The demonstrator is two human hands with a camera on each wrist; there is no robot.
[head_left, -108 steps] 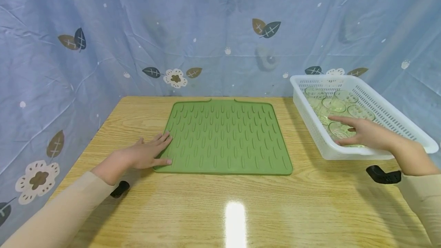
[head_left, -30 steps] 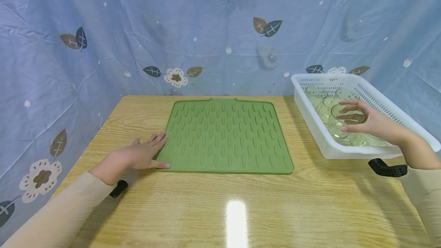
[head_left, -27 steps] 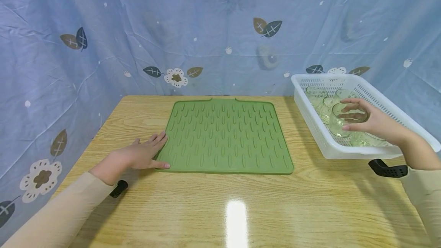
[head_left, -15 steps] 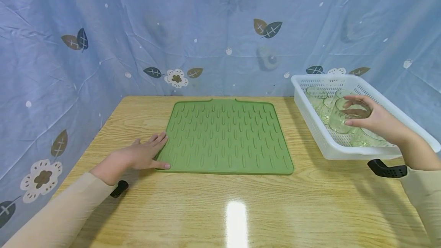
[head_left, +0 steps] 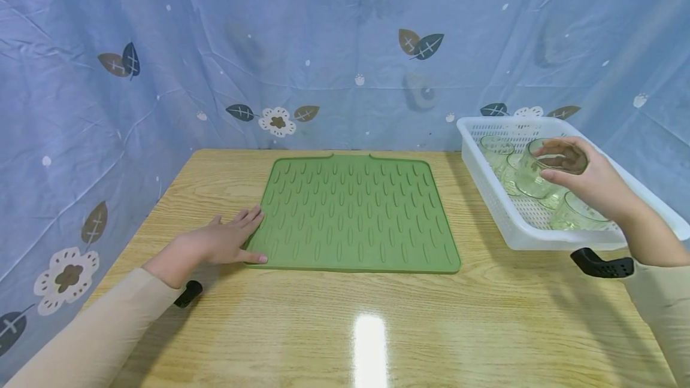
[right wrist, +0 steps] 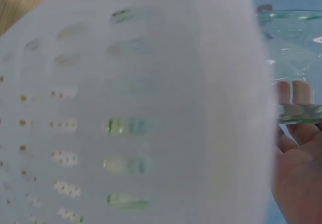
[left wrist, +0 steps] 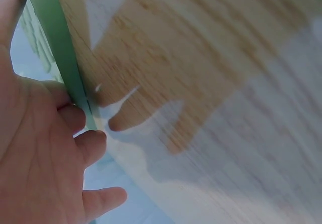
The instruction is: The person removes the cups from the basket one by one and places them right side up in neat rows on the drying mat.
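Observation:
My right hand (head_left: 598,181) holds a clear, green-tinted drinking glass (head_left: 530,178) near its rim, thumb on the near side and fingers on the far side. The glass hangs tilted over the white plastic basket (head_left: 485,187), with its base overlapping the glasses below. In the right wrist view, the basket wall (right wrist: 171,153) covers most of the picture, and the held glass (right wrist: 297,53) shows beyond it. My left hand (head_left: 223,241) lies flat with fingers spread on the left edge of a green ridged drying mat (head_left: 356,214); its thumb touches the near corner.
Several more glasses stand in the basket, including one at the near end (head_left: 577,214) and one at the far left (head_left: 496,148). The basket's rim is raised. Wooden table (head_left: 296,328) surrounds the mat, and a blue patterned curtain (head_left: 334,35) closes off the back and sides.
My right hand, earlier spread over the glasses, has taken hold of one and lifted it up and slightly back, tilting it. My left hand has stayed at the mat's edge.

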